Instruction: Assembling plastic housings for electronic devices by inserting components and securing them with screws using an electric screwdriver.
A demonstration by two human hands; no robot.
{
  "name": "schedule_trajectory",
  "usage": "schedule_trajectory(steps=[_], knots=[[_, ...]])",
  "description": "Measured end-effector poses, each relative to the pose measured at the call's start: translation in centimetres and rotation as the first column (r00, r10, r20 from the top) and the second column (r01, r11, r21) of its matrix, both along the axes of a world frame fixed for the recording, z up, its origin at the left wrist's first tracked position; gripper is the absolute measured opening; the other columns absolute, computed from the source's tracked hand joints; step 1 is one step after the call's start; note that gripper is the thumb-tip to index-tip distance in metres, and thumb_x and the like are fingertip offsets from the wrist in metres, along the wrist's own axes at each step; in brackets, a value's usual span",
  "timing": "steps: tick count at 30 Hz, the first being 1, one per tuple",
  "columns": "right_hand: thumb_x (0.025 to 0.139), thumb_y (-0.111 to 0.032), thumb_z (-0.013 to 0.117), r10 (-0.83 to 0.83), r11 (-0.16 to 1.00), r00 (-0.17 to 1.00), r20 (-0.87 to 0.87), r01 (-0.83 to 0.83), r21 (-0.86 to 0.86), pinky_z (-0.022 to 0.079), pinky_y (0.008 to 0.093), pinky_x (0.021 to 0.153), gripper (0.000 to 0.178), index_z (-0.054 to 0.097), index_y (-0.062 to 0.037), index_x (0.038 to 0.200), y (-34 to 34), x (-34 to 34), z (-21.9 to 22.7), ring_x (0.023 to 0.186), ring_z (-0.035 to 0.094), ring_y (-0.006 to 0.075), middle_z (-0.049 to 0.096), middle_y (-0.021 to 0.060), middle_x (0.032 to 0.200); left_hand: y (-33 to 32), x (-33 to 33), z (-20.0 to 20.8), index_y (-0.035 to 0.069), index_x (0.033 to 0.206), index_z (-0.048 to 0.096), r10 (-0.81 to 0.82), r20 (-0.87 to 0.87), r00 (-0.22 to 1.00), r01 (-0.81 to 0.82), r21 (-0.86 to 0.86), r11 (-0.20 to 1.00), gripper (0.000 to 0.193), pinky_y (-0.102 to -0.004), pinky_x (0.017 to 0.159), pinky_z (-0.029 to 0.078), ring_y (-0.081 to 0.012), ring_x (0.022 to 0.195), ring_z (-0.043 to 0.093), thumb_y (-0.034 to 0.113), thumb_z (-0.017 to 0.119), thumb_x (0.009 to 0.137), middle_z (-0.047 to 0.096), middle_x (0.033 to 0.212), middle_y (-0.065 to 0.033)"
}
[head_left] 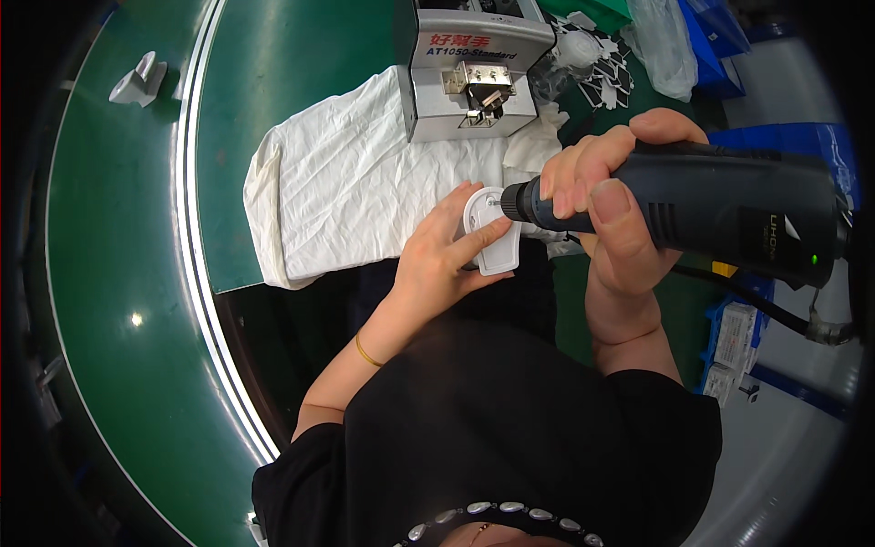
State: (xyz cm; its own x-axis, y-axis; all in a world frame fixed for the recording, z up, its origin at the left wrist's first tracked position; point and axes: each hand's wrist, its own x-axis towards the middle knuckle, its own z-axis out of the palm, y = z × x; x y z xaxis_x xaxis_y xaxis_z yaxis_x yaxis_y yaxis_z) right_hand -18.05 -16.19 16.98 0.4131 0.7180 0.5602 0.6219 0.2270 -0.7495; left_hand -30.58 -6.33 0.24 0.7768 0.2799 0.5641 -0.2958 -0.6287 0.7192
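Observation:
My right hand is wrapped round a black electric screwdriver, which lies nearly level with its nose pointing left. A small green light glows near its back end. In my left hand is a white plastic housing, rounded at the top and narrower below. My left thumb presses on its face and the other fingers support its back and edge. The screwdriver's ribbed tip is against or just over the upper part of the housing. Whether a screw sits under the tip is hidden.
A grey screw feeder stands at the bench's back on a white cloth. White and black cut pieces are heaped to its right, beside a clear plastic bag and blue bins. A white part lies on the green surface at left.

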Motion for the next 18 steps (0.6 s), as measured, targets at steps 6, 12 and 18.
schedule_trajectory(steps=[6,12,18], knots=[[0.087,-0.004,0.057,-0.002,0.998,0.997,0.073,0.007,-0.063,0.048,0.0384,0.069,0.046,0.035,-0.0052,0.127,-0.1,-0.1,-0.2,0.065,0.055,0.0165,0.054,0.0083,0.078,0.0,0.0,0.1,0.017,0.115,0.069,0.0,0.022,1.0,0.0,0.001,1.0,0.065,-0.0436,0.094,0.051,-0.0406,0.118,0.057,0.02,0.091,0.054,0.056,0.129,-0.022],[0.087,-0.002,0.057,0.036,0.999,0.999,0.004,-0.035,-0.022,0.049,0.038,0.068,0.044,0.035,-0.0051,0.125,0.4,-0.7,-1.2,0.065,0.055,0.0161,0.054,0.0087,0.079,0.0,0.0,0.4,0.016,0.114,0.069,0.001,0.034,0.999,-0.002,0.005,1.0,0.065,-0.0437,0.094,0.051,-0.0414,0.118,0.057,0.019,0.09,0.054,0.056,0.128,-0.0219],[0.085,0.001,0.058,0.112,0.994,0.99,0.091,-0.111,-0.012,0.051,0.0366,0.067,0.044,0.036,-0.0013,0.123,0.8,0.2,-1.3,0.063,0.055,0.016,0.055,0.0091,0.078,0.0,0.1,0.8,0.016,0.114,0.069,0.002,0.031,1.0,-0.002,0.003,1.0,0.064,-0.0438,0.094,0.051,-0.0416,0.117,0.057,0.018,0.09,0.054,0.056,0.127,-0.022]])
